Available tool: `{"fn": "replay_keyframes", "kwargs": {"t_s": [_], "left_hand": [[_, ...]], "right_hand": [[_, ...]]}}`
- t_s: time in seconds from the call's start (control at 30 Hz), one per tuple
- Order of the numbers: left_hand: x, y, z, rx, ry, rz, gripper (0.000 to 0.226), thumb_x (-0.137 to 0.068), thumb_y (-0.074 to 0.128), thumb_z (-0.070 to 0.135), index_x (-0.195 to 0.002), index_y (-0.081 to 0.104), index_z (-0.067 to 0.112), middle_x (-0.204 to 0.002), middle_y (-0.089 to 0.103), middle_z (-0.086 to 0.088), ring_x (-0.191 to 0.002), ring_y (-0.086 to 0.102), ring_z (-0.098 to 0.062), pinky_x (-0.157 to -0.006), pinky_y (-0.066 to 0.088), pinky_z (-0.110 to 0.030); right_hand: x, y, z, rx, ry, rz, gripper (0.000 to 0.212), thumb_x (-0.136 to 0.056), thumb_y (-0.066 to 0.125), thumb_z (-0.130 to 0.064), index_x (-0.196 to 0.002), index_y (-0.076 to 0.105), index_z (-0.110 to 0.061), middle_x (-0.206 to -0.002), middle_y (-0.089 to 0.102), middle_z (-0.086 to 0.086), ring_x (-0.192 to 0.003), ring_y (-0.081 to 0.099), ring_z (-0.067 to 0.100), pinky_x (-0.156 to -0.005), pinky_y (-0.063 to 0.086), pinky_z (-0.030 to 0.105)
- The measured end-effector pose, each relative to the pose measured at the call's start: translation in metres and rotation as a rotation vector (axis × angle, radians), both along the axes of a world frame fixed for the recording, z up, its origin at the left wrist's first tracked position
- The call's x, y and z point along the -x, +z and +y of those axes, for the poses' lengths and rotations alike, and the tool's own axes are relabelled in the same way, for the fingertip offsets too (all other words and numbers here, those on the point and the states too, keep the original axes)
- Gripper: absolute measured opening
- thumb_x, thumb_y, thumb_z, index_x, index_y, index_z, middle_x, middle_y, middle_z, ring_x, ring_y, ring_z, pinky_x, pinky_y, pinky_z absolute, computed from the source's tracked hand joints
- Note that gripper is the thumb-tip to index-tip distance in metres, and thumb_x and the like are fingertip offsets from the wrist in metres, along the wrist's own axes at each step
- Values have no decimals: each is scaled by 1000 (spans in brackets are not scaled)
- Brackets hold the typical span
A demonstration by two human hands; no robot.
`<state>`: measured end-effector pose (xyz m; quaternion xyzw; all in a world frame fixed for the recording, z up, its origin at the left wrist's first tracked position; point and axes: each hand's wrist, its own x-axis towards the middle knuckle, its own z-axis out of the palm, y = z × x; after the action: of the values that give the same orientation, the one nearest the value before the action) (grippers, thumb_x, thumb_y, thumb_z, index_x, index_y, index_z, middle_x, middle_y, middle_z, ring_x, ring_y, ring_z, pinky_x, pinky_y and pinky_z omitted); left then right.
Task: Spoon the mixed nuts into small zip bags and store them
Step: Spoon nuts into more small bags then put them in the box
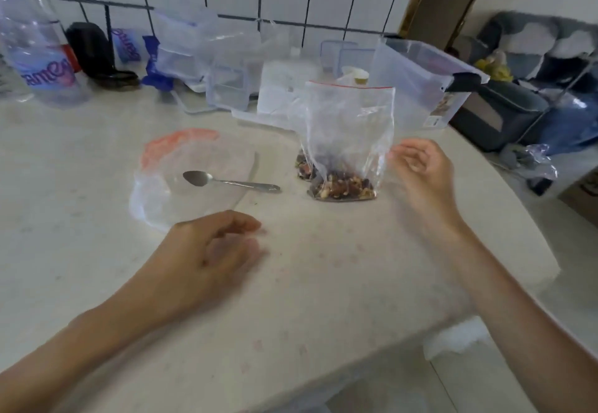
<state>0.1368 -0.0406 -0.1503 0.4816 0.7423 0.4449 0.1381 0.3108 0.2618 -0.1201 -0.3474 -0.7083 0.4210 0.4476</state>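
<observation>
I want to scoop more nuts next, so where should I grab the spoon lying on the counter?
Take the spoon by its handle end, the right-hand tip, coming from above with the right hand. It lies flat, bowl to the left on the empty bag, handle free on the counter.

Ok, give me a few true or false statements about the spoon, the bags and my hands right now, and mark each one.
1. The spoon lies on the counter, with no hand on it. True.
2. The upright bag is full of nuts to the top. False: nuts fill only its bottom.
3. The left hand holds the spoon. False: it is near the counter and holds nothing.
4. The right hand is beside the upright bag's right edge. True; whether it touches the bag is unclear.
5. The spoon's bowl lies over the flat bags with the red strip. True.
</observation>
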Motion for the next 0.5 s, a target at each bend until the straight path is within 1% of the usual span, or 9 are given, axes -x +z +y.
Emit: {"fn": "replay_keyframes", "kwargs": {"t_s": [0.07, 0.13, 0.17, 0.2, 0.23, 0.27, 0.37, 0.43, 0.5], "left_hand": [[12, 11, -1, -13, -21, -49, 18, -92, 66, 38, -108, 74, 35, -108, 72, 31, -101, 67, 11, -81, 44, -1], [20, 21, -1, -29, 2, -104, 18, -94, 63, 36, -107, 74, 34, -107, 74, 27, -100, 69, 8, -77, 47, -3], [21, 27, -2, -27, 21, -165, 18, -96, 60, 36, -106, 74, 33, -107, 75, 22, -102, 70, 5, -78, 50, -8], [20, 35, -3, -15, 34, -228, 20, -98, 57, 35, -107, 74, 31, -107, 76, 17, -104, 71, 0, -83, 54, -17], [20, 44, -4, 6, 37, -274, 21, -100, 55, 34, -107, 74, 29, -107, 77, 13, -105, 71, -5, -88, 55, -24], [19, 57, -6, 41, 32, -288, 20, -100, 54, 32, -107, 74, 29, -106, 77, 12, -105, 71, -6, -90, 55, -26], [13, 109, -14, 157, -2, -283, 17, -101, 57, 30, -106, 73, 33, -107, 76, 17, -104, 70, -2, -86, 48, -8], [7, 147, -23, 220, -14, -296, 17, -101, 58, 30, -106, 74, 33, -107, 76, 20, -103, 69, 2, -82, 45, -3], [-2, 178, -33, 264, -46, -300, 16, -100, 59, 30, -106, 74, 34, -107, 75, 23, -102, 69, 4, -81, 45, -2]], "right_hand": [[-14, 5, -8, -59, 24, -45, 18, -92, 74, -10, -108, 67, -16, -102, 72, -2, -95, 68, 4, -83, 51, 15], [-22, 12, -23, -31, 112, -82, 14, -94, 71, -6, -106, 67, -13, -102, 73, 7, -97, 69, 13, -88, 55, 27], [-26, 19, -31, 7, 157, -101, 11, -95, 70, -7, -104, 67, -13, -102, 73, 11, -97, 69, 17, -88, 54, 34], [-30, 28, -39, 38, 188, -124, 8, -96, 68, -8, -103, 68, -12, -101, 73, 13, -96, 69, 17, -87, 54, 37], [-35, 38, -48, 63, 206, -152, 6, -97, 67, -8, -102, 68, -9, -100, 74, 12, -94, 69, 15, -86, 54, 37], [-42, 49, -57, 91, 221, -187, 5, -98, 66, -7, -102, 69, -8, -99, 75, 10, -93, 69, 13, -85, 54, 36], [-70, 93, -89, 176, 231, -355, 10, -100, 65, -9, -106, 72, -12, -102, 77, 0, -98, 72, 12, -87, 56, 35], [-92, 128, -115, 248, 204, -435, 12, -100, 65, -15, -108, 74, -15, -104, 77, -6, -101, 72, 9, -89, 58, 32], [-113, 163, -145, 318, 178, -456, 17, -99, 61, -28, -108, 73, -22, -107, 76, -14, -102, 72, 7, -89, 56, 25]]}}
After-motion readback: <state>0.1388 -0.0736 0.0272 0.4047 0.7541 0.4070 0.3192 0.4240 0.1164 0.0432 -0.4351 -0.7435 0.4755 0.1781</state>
